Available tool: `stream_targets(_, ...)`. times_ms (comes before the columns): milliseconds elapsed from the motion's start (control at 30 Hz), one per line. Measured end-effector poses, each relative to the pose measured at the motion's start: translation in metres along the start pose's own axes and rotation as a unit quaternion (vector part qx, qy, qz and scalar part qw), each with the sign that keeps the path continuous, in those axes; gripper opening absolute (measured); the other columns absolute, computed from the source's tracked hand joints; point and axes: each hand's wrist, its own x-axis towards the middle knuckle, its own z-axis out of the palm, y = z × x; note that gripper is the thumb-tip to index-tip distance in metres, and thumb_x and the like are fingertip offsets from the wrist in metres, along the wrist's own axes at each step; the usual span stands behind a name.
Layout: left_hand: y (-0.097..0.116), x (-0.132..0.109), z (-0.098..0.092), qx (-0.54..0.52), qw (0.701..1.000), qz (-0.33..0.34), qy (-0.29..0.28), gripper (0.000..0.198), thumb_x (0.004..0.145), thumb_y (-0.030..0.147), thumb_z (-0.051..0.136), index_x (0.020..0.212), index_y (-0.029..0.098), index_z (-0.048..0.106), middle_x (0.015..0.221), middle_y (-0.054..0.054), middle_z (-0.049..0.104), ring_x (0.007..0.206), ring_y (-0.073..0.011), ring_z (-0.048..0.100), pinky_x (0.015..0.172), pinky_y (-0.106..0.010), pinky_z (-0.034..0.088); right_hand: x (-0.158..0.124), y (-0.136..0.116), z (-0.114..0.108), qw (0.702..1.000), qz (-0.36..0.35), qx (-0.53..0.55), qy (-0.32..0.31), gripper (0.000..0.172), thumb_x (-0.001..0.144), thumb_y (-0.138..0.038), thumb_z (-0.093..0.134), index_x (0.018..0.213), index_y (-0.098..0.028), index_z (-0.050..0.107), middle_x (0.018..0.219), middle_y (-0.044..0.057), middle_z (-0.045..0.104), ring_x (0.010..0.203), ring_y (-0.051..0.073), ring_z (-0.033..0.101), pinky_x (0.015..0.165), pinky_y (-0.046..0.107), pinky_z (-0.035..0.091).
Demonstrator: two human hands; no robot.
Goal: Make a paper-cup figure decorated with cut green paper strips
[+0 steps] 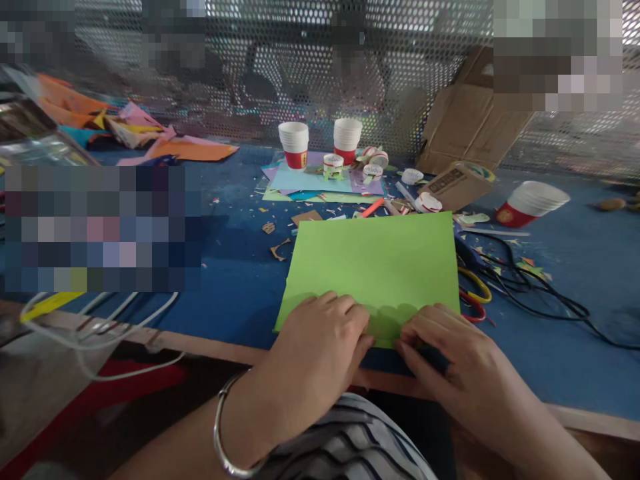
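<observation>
A light green sheet of paper (375,267) lies in front of me, close to the blue table's near edge. My left hand (327,337), a silver bangle on its wrist, rests on the sheet's near left part. Its fingers are curled and the thumb is at the near edge. At the near right corner, my right hand (445,347) grips the same edge between bent fingers and thumb. A small gap separates the two hands. Both sets of fingertips are partly hidden.
Stacked paper cups (293,145) and another stack (347,141) stand behind the sheet; a tilted stack (531,203) lies right. Black cables (545,307) and scissors (475,287) are right of the sheet. Coloured paper (200,148) lies back left, a cardboard box (460,187) behind, scraps around.
</observation>
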Motion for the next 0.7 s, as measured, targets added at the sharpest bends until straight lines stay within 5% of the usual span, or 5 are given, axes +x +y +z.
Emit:
stream_targets(367, -0.003, 0.005, -0.01, -0.011, 0.999, -0.029, -0.027, 0.019, 0.097, 0.028, 0.066, 0.081, 0.021, 0.057, 0.082, 0.0, 0.062, 0.079, -0.0214, 0.058, 0.066, -0.034, 0.033, -0.009, 0.007, -0.005, 1.0, 0.017, -0.024, -0.006, 0.02, 0.1, -0.021, 0.054, 0.08, -0.023, 0.055, 0.079, 0.002, 0.062, 0.074, 0.02, 0.057, 0.068, 0.035, 0.044)
stream_targets(700, -0.02, -0.012, -0.026, -0.024, 0.989, -0.128, -0.076, 0.022, 0.098, 0.026, 0.065, 0.079, 0.019, 0.056, 0.086, 0.0, 0.062, 0.086, -0.0202, 0.058, 0.072, -0.033, 0.036, -0.018, 0.018, -0.008, 1.0, 0.008, -0.025, -0.002, 0.019, 0.103, -0.025, 0.051, 0.084, -0.023, 0.056, 0.082, 0.002, 0.063, 0.078, 0.019, 0.057, 0.07, 0.035, 0.046)
